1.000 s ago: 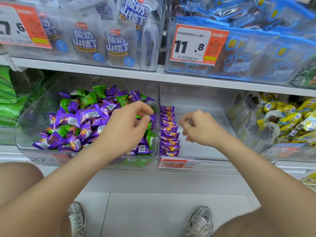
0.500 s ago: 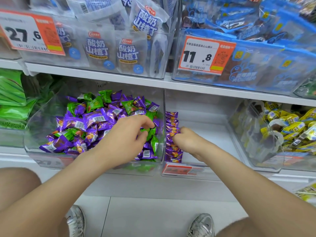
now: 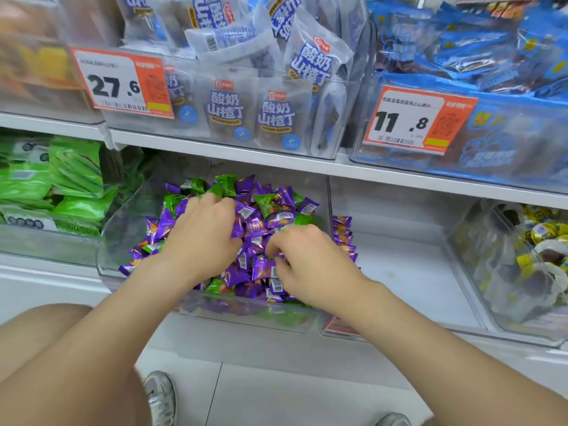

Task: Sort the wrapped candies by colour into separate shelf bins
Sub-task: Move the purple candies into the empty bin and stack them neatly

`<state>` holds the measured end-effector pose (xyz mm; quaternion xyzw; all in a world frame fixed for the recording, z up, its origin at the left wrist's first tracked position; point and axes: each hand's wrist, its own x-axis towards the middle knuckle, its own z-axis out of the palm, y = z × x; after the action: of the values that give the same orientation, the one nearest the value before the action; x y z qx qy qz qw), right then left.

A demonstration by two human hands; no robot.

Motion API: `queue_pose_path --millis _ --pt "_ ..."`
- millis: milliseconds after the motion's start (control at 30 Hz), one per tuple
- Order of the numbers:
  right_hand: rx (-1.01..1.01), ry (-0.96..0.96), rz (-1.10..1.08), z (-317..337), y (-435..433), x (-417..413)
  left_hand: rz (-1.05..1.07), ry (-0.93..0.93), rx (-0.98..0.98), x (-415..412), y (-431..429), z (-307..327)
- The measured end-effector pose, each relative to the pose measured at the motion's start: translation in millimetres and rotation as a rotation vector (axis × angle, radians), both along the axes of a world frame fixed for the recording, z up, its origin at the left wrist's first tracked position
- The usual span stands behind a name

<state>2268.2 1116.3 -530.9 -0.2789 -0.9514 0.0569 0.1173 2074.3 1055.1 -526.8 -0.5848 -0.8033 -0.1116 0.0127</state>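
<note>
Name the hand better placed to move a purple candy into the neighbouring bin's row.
Right: the right hand lies beside the divider next to the purple row; the left hand sits farther away.

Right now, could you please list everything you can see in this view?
mixed bin: one, clear, lower shelf centre
purple candies: many, purple, heaped in mixed bin
green candies: several, green, scattered through that heap
sorted row: one, purple candies, along right bin's left wall
right bin: one, clear, beside mixed bin
yellow candies: many, yellow, far-right bin
green packets: several, green, lower shelf left
white pouches: several, white, blue print, upper shelf
blue packs: several, blue, upper shelf right
price tags: two, white and orange, upper bin fronts
shoes: two, grey, floor
left hand: one, on heap, fingertips buried
right hand: one, heap's right, fingers curled among candies
</note>
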Motion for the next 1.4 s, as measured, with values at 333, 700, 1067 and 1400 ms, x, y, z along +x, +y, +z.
queue_pose_path --millis 333,700,1067,1400 --pt "0.090 -0.172 0.014 2 16 -34 0.056 -0.081 0.091 -23 -1 6" --pt "-0.334 0.443 -0.121 16 10 3 -0.075 -0.225 0.328 -13 -14 13" --pt "-0.701 0.663 -0.167 19 5 49 -0.086 -1.602 0.229 58 -18 30" --pt "-0.930 0.669 -0.254 33 16 105 -0.143 -1.301 0.196 89 0 22"
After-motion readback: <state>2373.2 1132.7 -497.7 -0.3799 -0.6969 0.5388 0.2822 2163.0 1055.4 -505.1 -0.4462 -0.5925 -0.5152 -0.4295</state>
